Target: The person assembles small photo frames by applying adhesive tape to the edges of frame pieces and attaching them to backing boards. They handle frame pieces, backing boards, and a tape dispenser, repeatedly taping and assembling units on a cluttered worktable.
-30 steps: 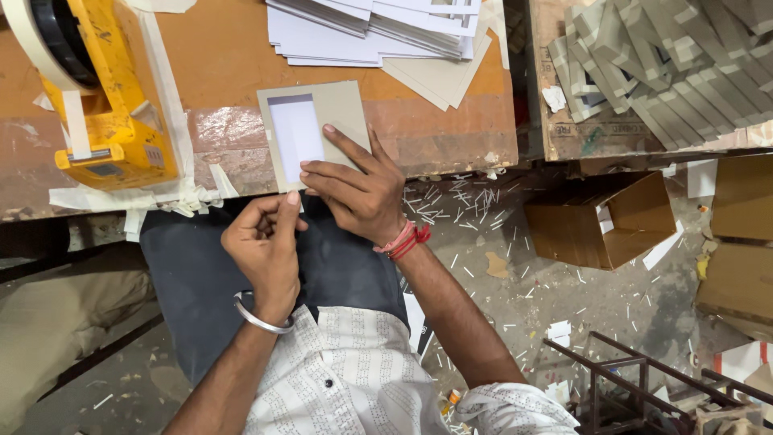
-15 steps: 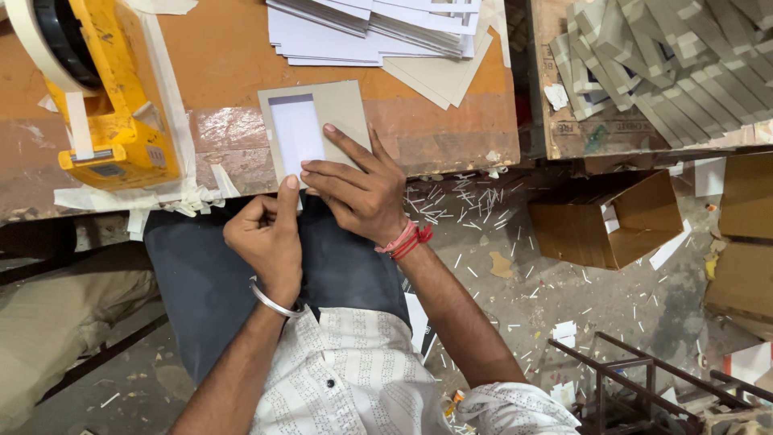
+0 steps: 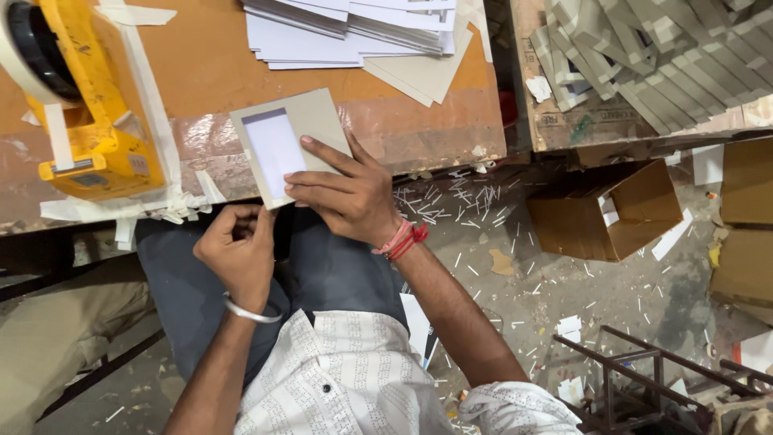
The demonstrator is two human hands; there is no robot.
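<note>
A grey card (image 3: 316, 121) with a white paper rectangle (image 3: 274, 151) stuck on it lies at the front edge of the orange table (image 3: 201, 68), overhanging it slightly. My right hand (image 3: 350, 193), a red thread on its wrist, lies flat on the card's lower right part with fingers spread, holding it down. My left hand (image 3: 237, 254), wearing a silver bangle, is just below the card's bottom corner above my lap. Its fingers are curled in, and I cannot make out anything between them.
A yellow tape dispenser (image 3: 88, 121) stands at the table's left, with tape strips stuck along the edge. A stack of white sheets (image 3: 354, 28) lies behind the card. Grey card strips (image 3: 644, 56) are piled on a second table at right. On the littered floor are an open cardboard box (image 3: 612, 213) and a metal frame (image 3: 644, 379).
My left hand has dropped slightly from the card's bottom edge and curled its fingers. The right hand stays pressed on the card.
</note>
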